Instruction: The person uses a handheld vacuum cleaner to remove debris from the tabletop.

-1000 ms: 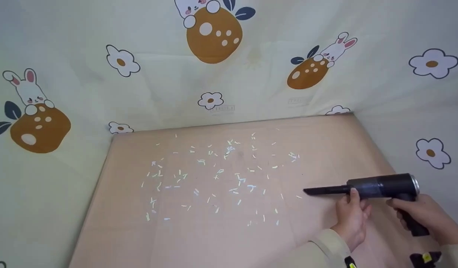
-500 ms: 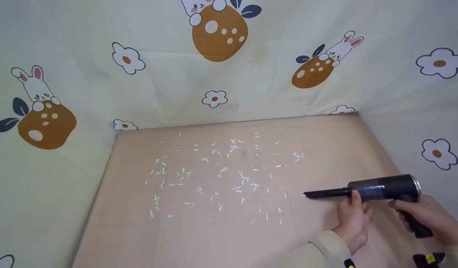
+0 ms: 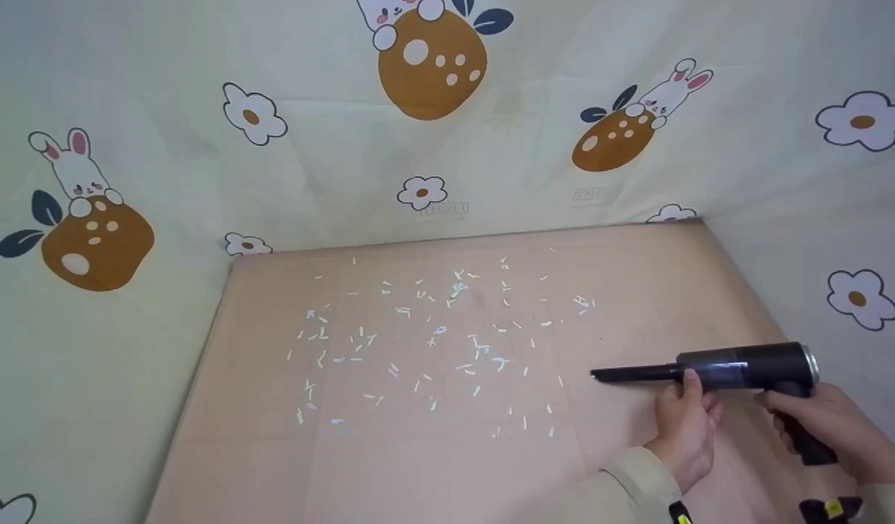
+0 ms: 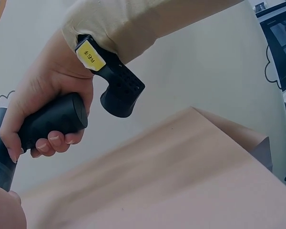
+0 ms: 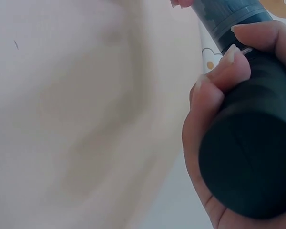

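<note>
A black handheld vacuum cleaner (image 3: pixel 775 364) with a long narrow nozzle (image 3: pixel 637 373) lies level over the right part of the board in the head view. My right hand (image 3: pixel 833 422) grips its handle (image 5: pixel 257 162), fingers wrapped round it. Farther forward, my left hand (image 3: pixel 686 429) holds the barrel from below near the base of the nozzle, thumb up along the side. The nozzle tip points left, close over the surface. Many small pale paper scraps (image 3: pixel 480 349) are scattered to its left. In the left wrist view the right hand (image 4: pixel 43 95) shows curled round the handle.
A brown paper-like covering (image 3: pixel 418 466) spreads over the work surface. Cream cloth (image 3: pixel 309 182) printed with rabbits and flowers hangs behind it and at both sides. In the left wrist view, a dark screen (image 4: pixel 282 40) stands beyond the covering's corner.
The nozzle tip has come over the scrap that lay just off it; that scrap no longer shows apart from the tip. The head view has shifted slightly. Both hands keep their hold.
</note>
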`<state>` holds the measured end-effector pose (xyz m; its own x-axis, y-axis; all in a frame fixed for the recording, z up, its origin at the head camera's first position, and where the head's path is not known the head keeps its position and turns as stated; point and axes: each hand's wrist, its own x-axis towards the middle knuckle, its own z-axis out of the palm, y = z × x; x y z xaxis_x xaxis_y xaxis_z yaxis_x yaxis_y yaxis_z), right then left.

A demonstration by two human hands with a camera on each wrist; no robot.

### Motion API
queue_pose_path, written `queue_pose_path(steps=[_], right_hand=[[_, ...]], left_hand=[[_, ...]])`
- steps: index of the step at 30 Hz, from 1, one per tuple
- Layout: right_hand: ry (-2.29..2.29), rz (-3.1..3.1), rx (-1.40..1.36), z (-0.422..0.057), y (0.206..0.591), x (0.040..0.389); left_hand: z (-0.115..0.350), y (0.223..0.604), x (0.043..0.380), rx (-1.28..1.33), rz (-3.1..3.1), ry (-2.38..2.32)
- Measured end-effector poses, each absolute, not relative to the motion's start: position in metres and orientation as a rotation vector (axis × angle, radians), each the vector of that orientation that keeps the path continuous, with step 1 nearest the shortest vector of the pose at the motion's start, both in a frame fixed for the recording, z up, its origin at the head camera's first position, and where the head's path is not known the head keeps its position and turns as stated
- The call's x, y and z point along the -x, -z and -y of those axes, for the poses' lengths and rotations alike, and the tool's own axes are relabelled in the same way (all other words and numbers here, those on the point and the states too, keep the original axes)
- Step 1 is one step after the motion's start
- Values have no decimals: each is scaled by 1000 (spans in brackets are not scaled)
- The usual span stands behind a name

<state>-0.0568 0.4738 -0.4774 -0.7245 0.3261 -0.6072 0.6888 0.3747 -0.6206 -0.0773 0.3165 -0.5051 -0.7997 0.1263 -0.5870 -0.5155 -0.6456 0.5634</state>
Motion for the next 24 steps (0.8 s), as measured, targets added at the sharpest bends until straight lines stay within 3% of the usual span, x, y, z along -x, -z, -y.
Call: queue_pose_path(steps=[24], right_hand=[[1435,-2192,-977,-464,470,47]], left_hand=[[-316,509,94,553,-1084,-2400]])
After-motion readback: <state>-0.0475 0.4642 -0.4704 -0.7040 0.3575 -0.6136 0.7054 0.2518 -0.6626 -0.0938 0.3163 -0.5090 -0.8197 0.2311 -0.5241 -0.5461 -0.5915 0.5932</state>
